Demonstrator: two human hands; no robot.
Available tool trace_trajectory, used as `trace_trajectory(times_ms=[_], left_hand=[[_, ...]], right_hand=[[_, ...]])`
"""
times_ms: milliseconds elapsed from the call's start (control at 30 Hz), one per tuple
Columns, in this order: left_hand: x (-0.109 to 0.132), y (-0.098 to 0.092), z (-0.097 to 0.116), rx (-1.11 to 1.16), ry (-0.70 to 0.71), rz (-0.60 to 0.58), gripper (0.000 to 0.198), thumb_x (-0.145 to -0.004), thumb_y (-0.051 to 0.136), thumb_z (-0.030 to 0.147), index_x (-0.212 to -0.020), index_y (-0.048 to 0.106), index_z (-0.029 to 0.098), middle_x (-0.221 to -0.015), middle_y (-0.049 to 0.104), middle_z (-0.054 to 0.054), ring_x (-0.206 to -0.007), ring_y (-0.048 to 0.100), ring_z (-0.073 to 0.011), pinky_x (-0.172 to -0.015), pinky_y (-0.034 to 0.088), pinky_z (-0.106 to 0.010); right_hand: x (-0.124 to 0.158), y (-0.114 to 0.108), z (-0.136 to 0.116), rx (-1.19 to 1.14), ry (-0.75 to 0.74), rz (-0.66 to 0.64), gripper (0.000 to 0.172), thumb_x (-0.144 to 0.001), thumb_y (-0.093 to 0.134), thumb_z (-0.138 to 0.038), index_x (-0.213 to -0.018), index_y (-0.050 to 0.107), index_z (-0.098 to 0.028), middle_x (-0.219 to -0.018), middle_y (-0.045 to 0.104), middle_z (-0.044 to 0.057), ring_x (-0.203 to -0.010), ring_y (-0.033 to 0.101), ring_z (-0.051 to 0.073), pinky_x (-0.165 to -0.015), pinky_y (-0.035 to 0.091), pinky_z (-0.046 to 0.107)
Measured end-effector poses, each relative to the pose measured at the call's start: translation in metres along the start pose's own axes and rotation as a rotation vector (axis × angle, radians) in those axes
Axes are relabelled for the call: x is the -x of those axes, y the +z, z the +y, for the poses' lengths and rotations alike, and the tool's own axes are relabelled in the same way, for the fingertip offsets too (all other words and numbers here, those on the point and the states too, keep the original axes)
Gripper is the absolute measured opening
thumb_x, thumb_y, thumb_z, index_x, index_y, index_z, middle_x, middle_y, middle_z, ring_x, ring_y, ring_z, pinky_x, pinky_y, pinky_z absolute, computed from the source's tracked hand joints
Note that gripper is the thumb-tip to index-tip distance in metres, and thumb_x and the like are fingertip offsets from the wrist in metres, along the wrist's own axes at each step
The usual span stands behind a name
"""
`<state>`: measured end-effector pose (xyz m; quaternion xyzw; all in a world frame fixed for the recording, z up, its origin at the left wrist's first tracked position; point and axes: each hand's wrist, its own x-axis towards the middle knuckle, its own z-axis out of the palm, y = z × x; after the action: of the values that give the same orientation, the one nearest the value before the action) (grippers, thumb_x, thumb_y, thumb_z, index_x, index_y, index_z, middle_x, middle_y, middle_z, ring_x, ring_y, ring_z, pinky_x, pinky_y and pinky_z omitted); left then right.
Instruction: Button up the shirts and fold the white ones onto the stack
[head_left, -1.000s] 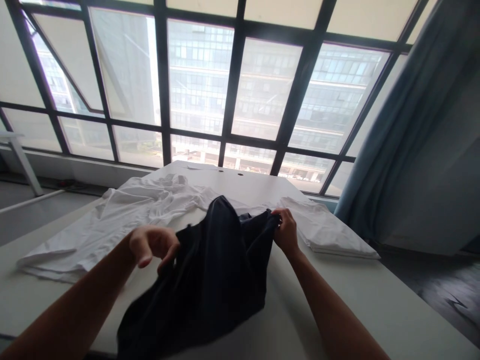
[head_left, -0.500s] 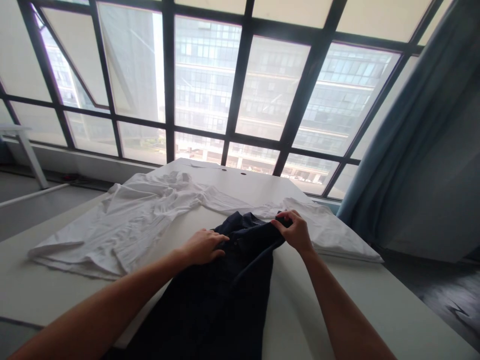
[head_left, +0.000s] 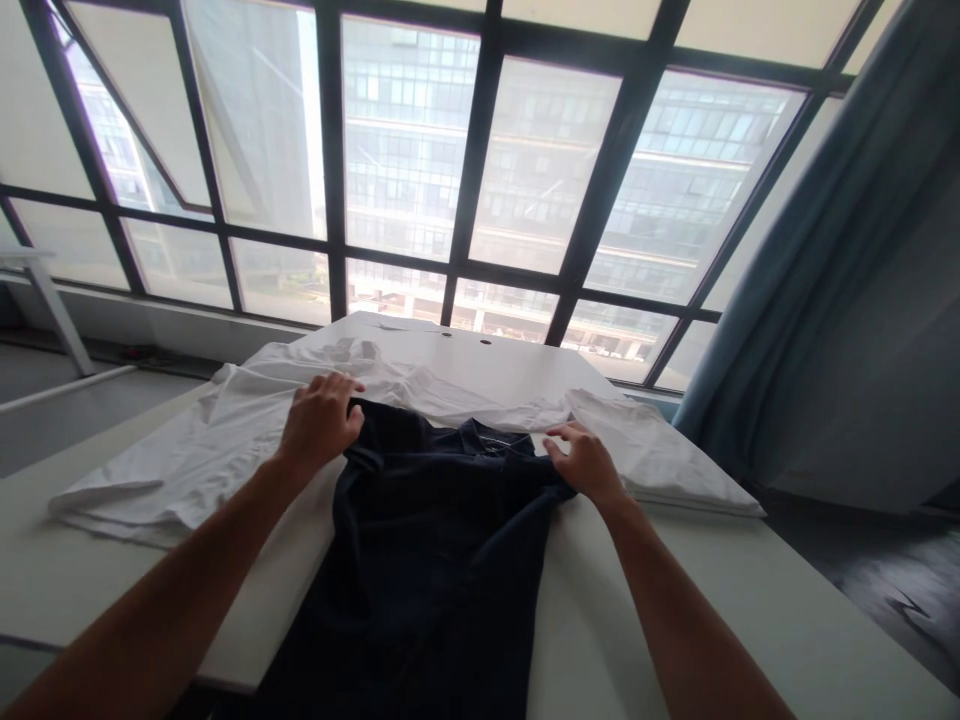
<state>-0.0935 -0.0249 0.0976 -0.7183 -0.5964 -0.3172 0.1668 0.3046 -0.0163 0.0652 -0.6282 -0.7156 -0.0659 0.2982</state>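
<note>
A dark navy garment (head_left: 442, 540) lies spread on the white table (head_left: 750, 590), its lower part hanging over the near edge. My left hand (head_left: 321, 420) rests on the garment's upper left corner, fingers curled over the cloth where it meets a white shirt. My right hand (head_left: 585, 462) presses on the upper right corner, fingers bent on the fabric. The garment's collar shows between the two hands.
A crumpled white shirt (head_left: 225, 440) lies across the table's left and far side. Folded white cloth (head_left: 660, 460) sits at the right. A large window (head_left: 465, 170) stands behind, a blue curtain (head_left: 810, 260) hangs at the right, and a white table leg (head_left: 52, 310) is far left.
The dark garment went from bunched and raised to flat on the table. My left hand moved left and away to its upper left corner; my right hand stayed near the right corner.
</note>
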Motion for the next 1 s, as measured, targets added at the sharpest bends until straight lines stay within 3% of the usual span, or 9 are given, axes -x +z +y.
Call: trace_trajectory(times_ms=[67,167,233,367,500,600,733,867,1000], left_hand=[[0.009,0.019,0.016,0.118,0.182,-0.081,0.033,-0.088,0.051,0.028,-0.114,0.066,0.017,-0.127,0.063,-0.012,-0.121,0.054,-0.0297,-0.106,0.038,-0.046],[0.022,0.048,0.038,0.241,0.389,-0.379,0.041,-0.091,0.053,0.037,-0.128,0.061,0.021,-0.137,0.059,-0.010,-0.128,0.051,-0.0274,-0.112,0.032,-0.046],[0.028,0.057,0.043,0.248,0.459,-0.569,0.047,-0.090,0.056,0.039,-0.134,0.058,0.022,-0.139,0.057,-0.010,-0.128,0.051,-0.0275,-0.109,0.036,-0.044],[0.028,0.041,0.040,0.206,0.476,-0.755,0.048,-0.086,0.060,0.047,-0.130,0.063,0.026,-0.127,0.065,-0.009,-0.116,0.059,-0.0280,-0.094,0.046,-0.035],[0.021,0.015,0.036,0.188,0.302,-0.913,0.052,-0.093,0.040,0.060,-0.098,0.077,0.023,-0.094,0.074,-0.008,-0.092,0.068,-0.0263,-0.079,0.049,-0.031],[0.018,0.013,0.040,0.107,0.207,-0.840,0.050,-0.096,0.037,0.051,-0.093,0.077,0.021,-0.090,0.074,-0.010,-0.089,0.068,-0.0268,-0.078,0.049,-0.032],[0.016,0.030,0.052,0.065,0.163,-0.543,0.032,-0.090,0.053,0.039,-0.109,0.072,0.020,-0.104,0.072,-0.012,-0.100,0.066,-0.0297,-0.085,0.048,-0.036],[0.017,0.055,0.054,0.036,0.044,-0.539,0.040,-0.089,0.056,0.040,-0.118,0.066,0.014,-0.117,0.066,-0.018,-0.104,0.065,-0.0328,-0.085,0.049,-0.039],[0.018,0.072,0.045,0.011,-0.096,-0.557,0.050,-0.090,0.055,0.046,-0.123,0.059,0.010,-0.119,0.064,-0.022,-0.109,0.062,-0.0343,-0.089,0.048,-0.041]], right_hand=[[0.006,0.006,-0.029,-0.089,-0.077,-0.146,0.030,-0.085,0.061,-0.036,-0.108,0.071,-0.020,-0.108,0.070,0.010,-0.093,0.066,0.024,-0.081,0.049,0.031],[0.015,0.015,-0.058,-0.114,-0.165,-0.410,0.040,-0.078,0.070,-0.041,-0.114,0.071,-0.023,-0.107,0.072,0.008,-0.094,0.066,0.025,-0.080,0.048,0.031],[0.016,0.015,-0.062,-0.131,-0.208,-0.536,0.033,-0.077,0.070,-0.037,-0.106,0.074,-0.023,-0.097,0.073,0.006,-0.087,0.066,0.022,-0.075,0.047,0.029],[0.007,-0.009,-0.031,-0.150,-0.136,-0.637,0.020,-0.074,0.062,-0.022,-0.087,0.077,-0.019,-0.077,0.070,0.003,-0.068,0.062,0.015,-0.062,0.044,0.023],[0.000,-0.043,0.014,0.219,0.271,-0.727,0.019,-0.066,0.060,-0.011,-0.076,0.076,-0.015,-0.075,0.072,0.008,-0.072,0.066,0.021,-0.064,0.046,0.027],[-0.001,-0.048,0.022,0.421,0.314,-0.535,0.026,-0.067,0.061,-0.009,-0.086,0.077,-0.018,-0.096,0.074,0.011,-0.092,0.067,0.027,-0.084,0.047,0.037],[0.002,-0.015,-0.017,0.118,-0.044,-0.205,0.025,-0.085,0.055,-0.023,-0.099,0.075,-0.021,-0.110,0.072,0.010,-0.103,0.065,0.026,-0.093,0.045,0.036],[0.010,0.026,-0.062,-0.140,-0.232,-0.331,0.026,-0.090,0.055,-0.034,-0.104,0.074,-0.022,-0.108,0.071,0.008,-0.096,0.066,0.023,-0.085,0.047,0.031],[0.016,0.038,-0.075,-0.123,-0.265,-0.421,0.023,-0.091,0.056,-0.034,-0.096,0.076,-0.023,-0.102,0.072,0.006,-0.090,0.066,0.021,-0.080,0.046,0.029]])
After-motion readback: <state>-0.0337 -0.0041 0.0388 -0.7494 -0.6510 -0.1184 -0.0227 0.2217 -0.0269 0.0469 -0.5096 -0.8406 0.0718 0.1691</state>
